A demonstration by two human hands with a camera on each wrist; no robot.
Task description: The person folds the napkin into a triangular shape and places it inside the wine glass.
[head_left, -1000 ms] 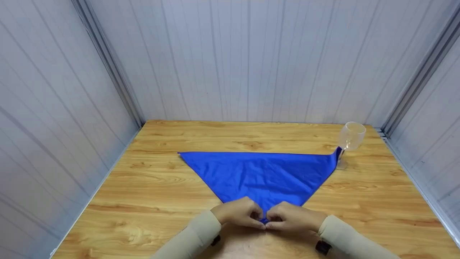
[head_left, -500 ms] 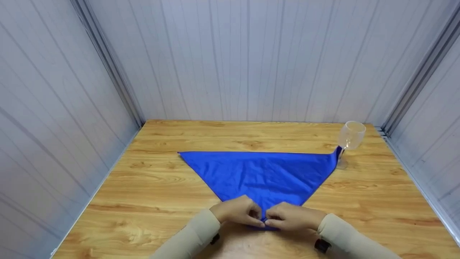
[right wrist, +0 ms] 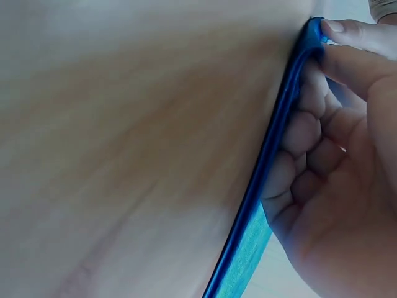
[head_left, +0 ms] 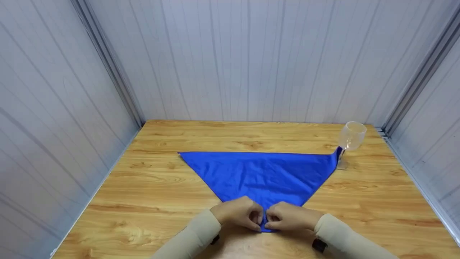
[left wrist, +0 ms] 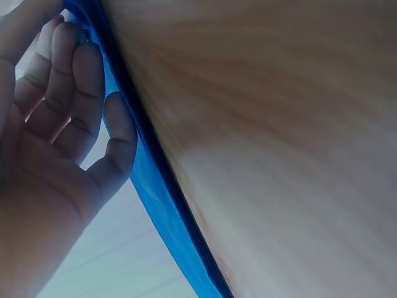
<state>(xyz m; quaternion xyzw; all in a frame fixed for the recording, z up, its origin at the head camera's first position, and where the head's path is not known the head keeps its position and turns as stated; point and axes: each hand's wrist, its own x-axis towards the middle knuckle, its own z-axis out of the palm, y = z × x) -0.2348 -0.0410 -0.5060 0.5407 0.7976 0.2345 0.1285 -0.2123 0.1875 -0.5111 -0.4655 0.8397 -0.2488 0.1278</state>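
Note:
A blue satin cloth napkin [head_left: 251, 176] lies on the wooden table as a triangle, its long side away from me and its point toward me. At that near point my left hand [head_left: 237, 213] and right hand [head_left: 294, 217] meet almost knuckle to knuckle, each pinching the napkin between thumb and curled fingers. In the left wrist view the napkin's folded edge [left wrist: 164, 192] runs past the little finger of the left hand [left wrist: 56, 124]. The right wrist view has the right hand's thumb and forefinger [right wrist: 356, 68] at the napkin's tip, other fingers curled behind its edge.
A clear wine glass [head_left: 352, 136] stands upright at the back right, with the napkin's raised right corner right at its stem. Pale panel walls [head_left: 230, 64] close in the wooden table [head_left: 151, 201] at the back and both sides.
The bunched bit of napkin between my thumbs now shows as a small flat strip reaching a little nearer to me. Both hands have shifted only slightly; the wine glass stays put.

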